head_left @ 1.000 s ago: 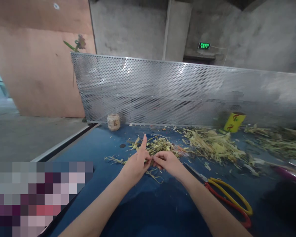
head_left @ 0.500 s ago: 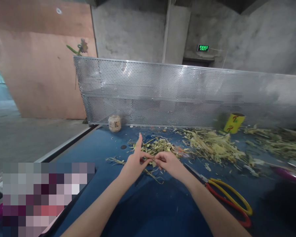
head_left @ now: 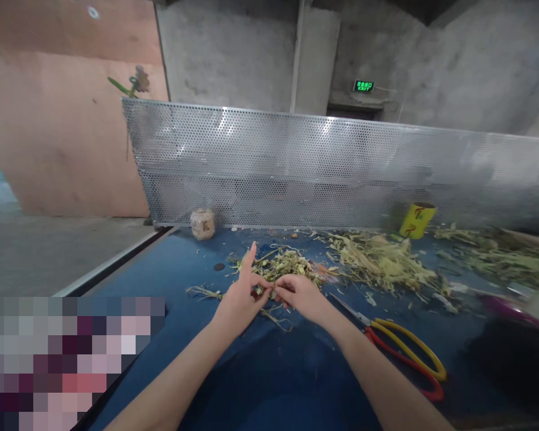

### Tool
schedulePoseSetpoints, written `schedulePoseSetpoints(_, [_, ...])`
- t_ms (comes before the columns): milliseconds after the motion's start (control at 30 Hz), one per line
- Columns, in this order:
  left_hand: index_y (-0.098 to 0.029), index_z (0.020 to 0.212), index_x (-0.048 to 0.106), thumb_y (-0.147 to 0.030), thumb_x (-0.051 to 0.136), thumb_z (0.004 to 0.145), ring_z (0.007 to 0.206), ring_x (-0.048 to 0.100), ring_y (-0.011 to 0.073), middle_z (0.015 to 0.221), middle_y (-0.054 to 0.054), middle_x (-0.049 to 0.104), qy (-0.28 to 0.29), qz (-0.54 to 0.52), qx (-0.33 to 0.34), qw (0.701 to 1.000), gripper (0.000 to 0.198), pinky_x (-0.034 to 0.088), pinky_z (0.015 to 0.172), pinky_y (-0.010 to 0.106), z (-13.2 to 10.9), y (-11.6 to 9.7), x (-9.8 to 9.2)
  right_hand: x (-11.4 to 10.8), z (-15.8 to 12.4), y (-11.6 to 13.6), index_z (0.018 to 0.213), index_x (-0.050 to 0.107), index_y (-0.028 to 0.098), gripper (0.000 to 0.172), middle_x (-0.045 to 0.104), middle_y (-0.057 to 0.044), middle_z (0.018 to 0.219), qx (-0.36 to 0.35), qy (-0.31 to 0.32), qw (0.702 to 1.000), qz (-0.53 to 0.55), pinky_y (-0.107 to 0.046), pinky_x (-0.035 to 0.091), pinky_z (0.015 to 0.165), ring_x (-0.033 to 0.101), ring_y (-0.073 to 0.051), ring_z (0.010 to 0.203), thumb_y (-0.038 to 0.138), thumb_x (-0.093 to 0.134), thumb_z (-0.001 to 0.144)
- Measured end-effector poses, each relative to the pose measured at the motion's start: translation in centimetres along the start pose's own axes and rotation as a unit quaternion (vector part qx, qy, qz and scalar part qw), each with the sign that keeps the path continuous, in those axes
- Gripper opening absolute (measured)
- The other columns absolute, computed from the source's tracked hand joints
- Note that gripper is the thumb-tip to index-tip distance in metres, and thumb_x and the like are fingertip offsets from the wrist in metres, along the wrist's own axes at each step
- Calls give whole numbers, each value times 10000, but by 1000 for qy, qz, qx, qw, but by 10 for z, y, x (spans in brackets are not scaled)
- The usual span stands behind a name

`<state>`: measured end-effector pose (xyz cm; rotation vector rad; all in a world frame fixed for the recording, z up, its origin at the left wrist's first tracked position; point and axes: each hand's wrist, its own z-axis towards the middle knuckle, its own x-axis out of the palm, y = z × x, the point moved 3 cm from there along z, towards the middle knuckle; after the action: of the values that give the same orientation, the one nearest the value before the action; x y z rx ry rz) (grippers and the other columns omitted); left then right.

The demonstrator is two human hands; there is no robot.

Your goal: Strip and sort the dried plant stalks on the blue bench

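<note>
My left hand [head_left: 241, 294] and my right hand [head_left: 300, 294] meet fingertip to fingertip over the blue table. Each is closed in a pinch, and one finger of the left points up and away. Whatever is between the fingertips is too small to make out. Just behind and under them lies a pile of dried plant bits [head_left: 291, 261], pale green and brown. A few thin dry stems [head_left: 204, 292] lie left of my left hand, and others [head_left: 276, 320] are below the fingertips. Scissors [head_left: 402, 350] with one yellow and one red handle rest beside my right forearm.
A larger heap of dry leaves [head_left: 381, 260] spreads to the right, with more stalks [head_left: 489, 254] beyond. A yellow can-like container [head_left: 417, 220] and a whitish jar-like object [head_left: 202, 224] stand near the perforated metal panel [head_left: 269, 161]. A pixelated patch covers the lower left.
The whole view has shifted slightly, so things appear a little further left. My hands keep the same pinch at nearly the same spot over the pile.
</note>
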<state>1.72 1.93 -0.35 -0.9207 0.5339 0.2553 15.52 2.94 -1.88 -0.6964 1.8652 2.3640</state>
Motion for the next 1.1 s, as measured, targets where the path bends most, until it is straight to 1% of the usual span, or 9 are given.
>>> schedulePoseSetpoints(100, [-237, 1334, -5, -185, 455, 741, 719, 587, 122, 769, -16, 625, 19, 37, 16, 999, 752, 471, 677, 263, 1, 1, 1, -2, 0, -2, 646, 530, 141, 144, 537, 17, 577, 13, 31, 998, 44, -167, 342, 436, 445, -53, 446, 222, 478, 752])
schedulePoseSetpoints(200, [-226, 1336, 51, -186, 422, 760, 747, 582, 130, 810, 3, 625, 48, 86, 37, 994, 687, 460, 694, 270, 2, 2, 2, -3, 1, -5, 651, 535, 137, 139, 549, 15, 576, 22, 33, 995, 89, -166, 337, 431, 448, -52, 444, 245, 505, 734])
schedulePoseSetpoints(300, [-204, 1331, 127, -208, 404, 772, 764, 581, 136, 881, 37, 627, 62, 108, 51, 991, 623, 456, 699, 269, 2, 2, 2, -3, 2, -8, 636, 527, 137, 102, 556, 20, 563, 33, 36, 992, 113, -166, 340, 434, 452, -50, 438, 215, 528, 702])
schedulePoseSetpoints(367, [-201, 1335, 108, -227, 414, 771, 748, 584, 130, 878, 33, 636, 62, 82, 49, 994, 642, 456, 705, 265, 2, 0, 1, -3, 2, -8, 649, 525, 141, 59, 564, 23, 568, 37, 29, 992, 114, -165, 345, 438, 464, -52, 446, 187, 538, 683])
schedulePoseSetpoints(500, [-230, 1338, -16, -245, 455, 752, 687, 592, 120, 809, -11, 656, 39, 6, 8, 999, 752, 467, 651, 256, 2, 0, -1, -5, 2, -6, 665, 509, 151, 27, 569, 28, 580, 31, 9, 995, 94, -168, 359, 450, 484, -55, 453, 135, 527, 678])
schedulePoseSetpoints(667, [-240, 1339, -14, -234, 477, 730, 676, 598, 135, 842, 8, 661, 36, 13, -20, 999, 782, 469, 626, 270, 3, 4, 2, -5, 1, -3, 634, 491, 160, 89, 539, 36, 553, 18, -4, 999, 36, -182, 390, 473, 489, -65, 454, 85, 498, 683])
schedulePoseSetpoints(833, [-247, 1337, 2, -233, 467, 741, 561, 565, 105, 822, -3, 654, 37, 3, -29, 999, 756, 476, 640, 278, 2, 5, 2, -4, -1, 1, 662, 505, 162, 91, 537, 29, 584, -14, -13, 1000, -19, -181, 394, 482, 485, -66, 467, 78, 486, 695])
schedulePoseSetpoints(967, [-236, 1336, 12, -223, 462, 746, 609, 584, 108, 785, -8, 646, 12, -25, -31, 999, 743, 481, 644, 266, 2, 4, 0, -3, 0, 1, 701, 528, 153, 93, 574, 5, 642, -9, 13, 1000, -11, -179, 387, 474, 471, -61, 463, 130, 449, 742])
schedulePoseSetpoints(1100, [-211, 1335, -10, -209, 473, 736, 694, 597, 117, 762, -11, 643, 8, -28, -13, 999, 770, 480, 693, 279, 1, 4, 0, -3, 1, -2, 712, 551, 147, 131, 594, -7, 656, -11, 26, 1000, -3, -172, 364, 444, 454, -62, 457, 212, 452, 769])
